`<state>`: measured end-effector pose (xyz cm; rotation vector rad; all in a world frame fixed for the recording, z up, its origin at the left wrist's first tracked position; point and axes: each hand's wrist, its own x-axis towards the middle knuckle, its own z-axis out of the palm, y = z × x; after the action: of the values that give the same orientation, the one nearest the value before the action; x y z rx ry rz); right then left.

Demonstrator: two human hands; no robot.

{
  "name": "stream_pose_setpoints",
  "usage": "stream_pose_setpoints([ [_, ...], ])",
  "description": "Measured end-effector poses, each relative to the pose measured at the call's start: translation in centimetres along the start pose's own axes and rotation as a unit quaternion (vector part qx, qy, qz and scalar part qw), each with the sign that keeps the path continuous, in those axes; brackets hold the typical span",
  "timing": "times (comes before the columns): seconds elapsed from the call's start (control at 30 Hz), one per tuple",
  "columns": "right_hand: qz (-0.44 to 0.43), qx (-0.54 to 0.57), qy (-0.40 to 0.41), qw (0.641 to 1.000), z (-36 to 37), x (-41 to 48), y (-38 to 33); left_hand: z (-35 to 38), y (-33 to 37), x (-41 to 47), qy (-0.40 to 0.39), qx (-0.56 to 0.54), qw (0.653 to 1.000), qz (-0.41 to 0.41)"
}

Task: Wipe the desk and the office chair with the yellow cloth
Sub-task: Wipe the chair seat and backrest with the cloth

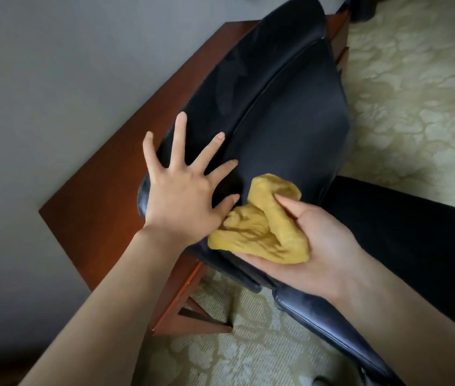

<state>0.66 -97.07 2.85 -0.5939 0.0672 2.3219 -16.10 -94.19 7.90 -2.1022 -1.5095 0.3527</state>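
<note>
A black leather office chair (276, 107) fills the middle of the view, pushed against a reddish-brown wooden desk (103, 190) that runs along the wall. My left hand (184, 188) is spread wide with straight fingers over the chair's leather near its left edge. My right hand (320, 246) lies palm up just right of it and holds the crumpled yellow cloth (262, 224), thumb pressed onto the cloth. The cloth's left end touches my left thumb. Most of the desk top is hidden behind the chair.
A pale patterned carpet (415, 93) covers the floor on the right and below. The grey wall (39, 79) stands on the left behind the desk. The chair's padded armrest (332, 327) crosses the lower right. A desk leg brace (193, 316) shows below.
</note>
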Motion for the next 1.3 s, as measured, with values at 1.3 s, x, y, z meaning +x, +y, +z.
stream_pose_setpoints([
  [1.3,-0.254,-0.218,0.351,0.875,-20.5,21.6,-19.4,6.9,12.1,18.2,0.027,0.083,0.992,0.088],
])
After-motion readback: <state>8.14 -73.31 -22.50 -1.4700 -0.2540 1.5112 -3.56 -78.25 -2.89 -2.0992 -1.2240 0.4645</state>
